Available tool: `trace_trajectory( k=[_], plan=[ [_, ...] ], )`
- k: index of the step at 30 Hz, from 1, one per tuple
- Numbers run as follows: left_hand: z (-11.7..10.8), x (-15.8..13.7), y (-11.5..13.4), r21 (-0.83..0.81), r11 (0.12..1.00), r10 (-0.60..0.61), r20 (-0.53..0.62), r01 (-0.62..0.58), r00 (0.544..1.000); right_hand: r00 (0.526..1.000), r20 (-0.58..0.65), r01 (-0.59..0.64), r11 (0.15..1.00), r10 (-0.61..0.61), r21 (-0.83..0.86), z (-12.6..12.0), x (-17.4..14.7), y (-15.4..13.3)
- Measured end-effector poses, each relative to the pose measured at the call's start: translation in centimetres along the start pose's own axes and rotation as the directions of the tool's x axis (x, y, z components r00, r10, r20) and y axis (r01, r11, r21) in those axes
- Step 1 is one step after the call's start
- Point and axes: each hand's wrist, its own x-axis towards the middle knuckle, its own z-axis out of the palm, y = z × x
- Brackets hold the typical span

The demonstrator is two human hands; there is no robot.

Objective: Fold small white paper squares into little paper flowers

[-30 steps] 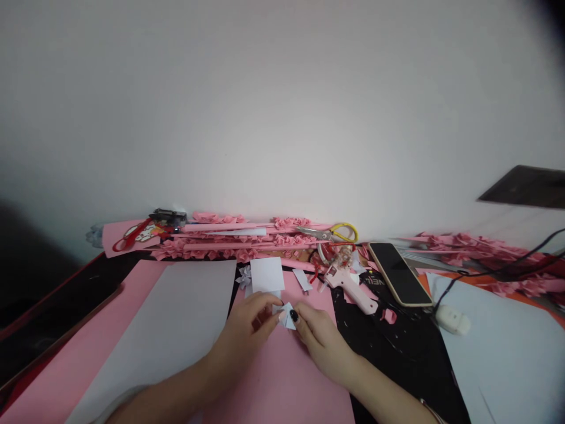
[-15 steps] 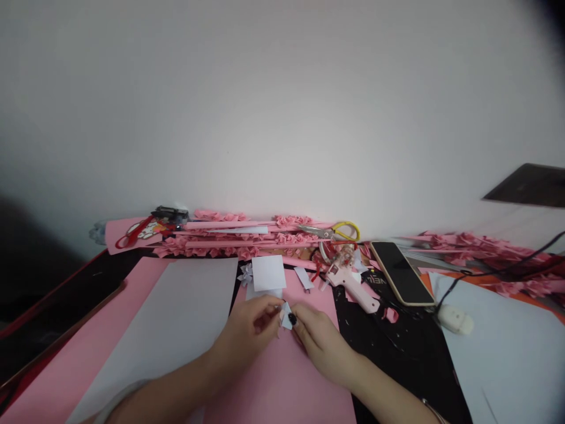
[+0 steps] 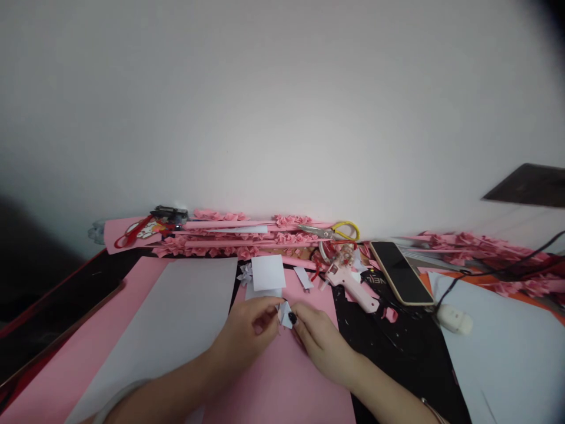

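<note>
Reaching in from the lower left with the left forearm (image 3: 176,386) and from the lower right with the right forearm (image 3: 386,388), both angled inward to meet above a pink sheet (image 3: 282,383). Pinching a small folded white paper (image 3: 285,311) in the right hand (image 3: 323,340), with the dark-nailed thumb laid on it and the other fingers curled in behind. Curving the left hand (image 3: 243,330) around toward the same paper, with thumb and forefinger bowed apart and their tips at its left edge; hard to tell whether gripping or merely touching. Showing a white square (image 3: 268,272) just beyond the left fingertips, with a white paper flower (image 3: 246,274) beside it. Having a pale pink glue gun (image 3: 361,294) beyond and to the right of the right-hand fingers, with yellow-handled scissors (image 3: 324,232) farther past them and a phone (image 3: 401,274) farther right.
</note>
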Motion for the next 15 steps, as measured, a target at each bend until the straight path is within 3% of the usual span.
trace_trajectory(
  k=[15],
  plan=[
    [0.03,0.04,0.13,0.087,0.996,0.014,-0.027,-0.012,1.0,1.0,0.019,-0.002,0.998,0.004,-0.06,0.01,-0.19,-0.04]
  ],
)
